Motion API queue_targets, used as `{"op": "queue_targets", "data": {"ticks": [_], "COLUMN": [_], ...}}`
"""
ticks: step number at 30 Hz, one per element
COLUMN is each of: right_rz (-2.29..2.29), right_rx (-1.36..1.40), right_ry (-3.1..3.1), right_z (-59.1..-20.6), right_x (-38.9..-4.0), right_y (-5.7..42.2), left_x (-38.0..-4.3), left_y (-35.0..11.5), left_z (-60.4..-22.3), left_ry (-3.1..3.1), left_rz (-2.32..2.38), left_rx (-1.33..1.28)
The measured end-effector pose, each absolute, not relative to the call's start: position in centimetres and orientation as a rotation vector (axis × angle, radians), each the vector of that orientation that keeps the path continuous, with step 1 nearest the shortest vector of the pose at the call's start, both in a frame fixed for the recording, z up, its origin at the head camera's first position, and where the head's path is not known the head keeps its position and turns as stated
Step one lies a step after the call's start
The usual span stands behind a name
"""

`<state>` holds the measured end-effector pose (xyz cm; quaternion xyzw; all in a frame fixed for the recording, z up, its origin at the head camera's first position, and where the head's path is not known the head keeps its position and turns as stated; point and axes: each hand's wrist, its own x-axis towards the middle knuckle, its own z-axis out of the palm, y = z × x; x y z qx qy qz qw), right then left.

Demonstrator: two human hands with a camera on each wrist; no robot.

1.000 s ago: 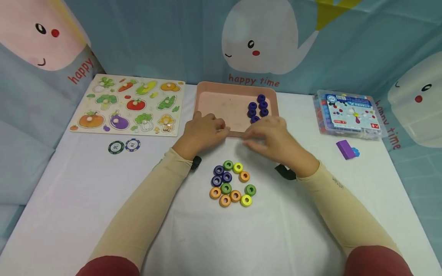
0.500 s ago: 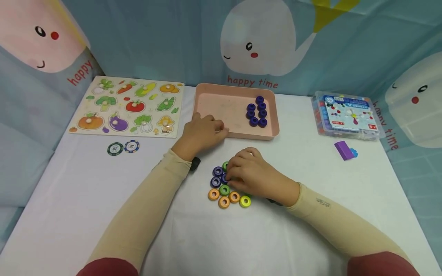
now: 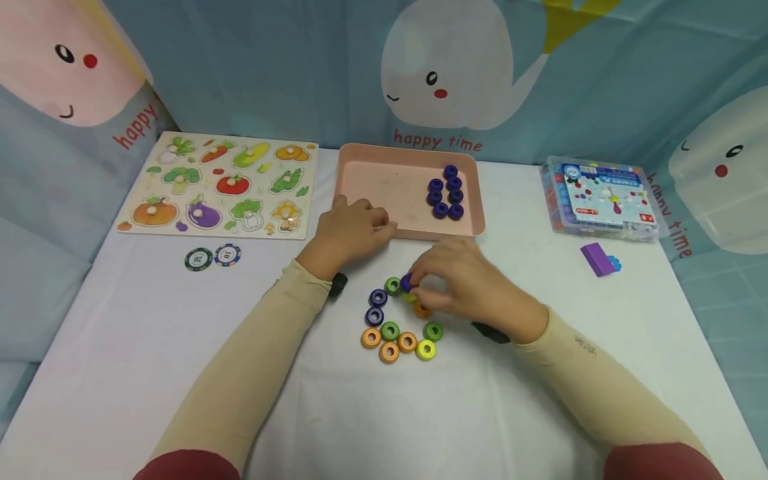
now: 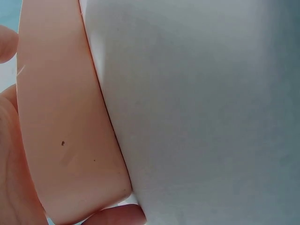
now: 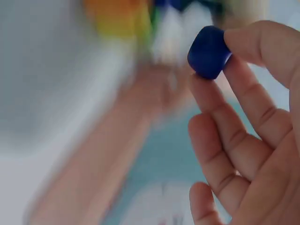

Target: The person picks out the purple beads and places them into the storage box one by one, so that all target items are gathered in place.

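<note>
My right hand [image 3: 468, 277] pinches a dark blue ring-shaped bead [image 5: 208, 51] between thumb and fingertips, just over the loose beads on the table. The left hand [image 3: 348, 233] grips the front left corner of a pink tray [image 3: 384, 187], fingers over its rim; the left wrist view has the tray wall [image 4: 65, 103] close up with a fingertip at the corner. Several dark blue beads [image 3: 440, 211] lie in the tray's right part. In front of the tray is a cluster of green beads [image 3: 391, 338], orange beads [image 3: 389, 361], yellow beads [image 3: 427, 357] and two dark blue beads [image 3: 373, 322].
A wooden vegetable puzzle board [image 3: 219, 185] lies at the back left, with two round chips [image 3: 199, 259] before it. To the back right stand a clear plastic box [image 3: 606, 200] and a purple block [image 3: 597, 259] beside a blue flower-shaped piece [image 3: 615, 264]. A printed curtain [image 3: 288, 73] hangs behind.
My right hand came from the tray down to the cluster, took one dark blue bead from it and now moves it back up toward the tray. The left hand stays at the tray corner.
</note>
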<state>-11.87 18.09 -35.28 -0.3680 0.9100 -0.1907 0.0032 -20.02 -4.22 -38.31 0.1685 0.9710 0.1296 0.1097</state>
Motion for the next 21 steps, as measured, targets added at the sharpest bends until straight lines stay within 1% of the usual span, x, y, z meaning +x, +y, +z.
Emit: {"op": "queue_targets", "data": {"ticks": [2,5,8,17,21], "right_rz": [-0.65,-0.636,-0.549,-0.455,-0.462], "right_rx": [-0.959,-0.611,-0.421,-0.405,-0.399], "right_ry": [2.932,2.988,2.954,2.939,2.978], "right_z": [-34.3,-34.0,-34.7,-36.4,-36.9], "right_x": [-13.8,-16.9,-19.0,-21.7,-22.2], "right_y": [19.7,21.8,22.9,23.0,23.0], "left_x": [-20.0,-20.0,-19.9,-19.9,-20.0], "left_y": [-4.2,-4.1,-4.1,-4.1,-4.1], "left_z": [-38.4,-38.5,-38.5,-38.5,-38.5], "left_ry": [2.858,2.86,2.855,2.861,2.862], "left_rz": [0.385,0.392,0.4,0.4,0.404], "left_rx": [0.494,0.492,0.493,0.501,0.502]}}
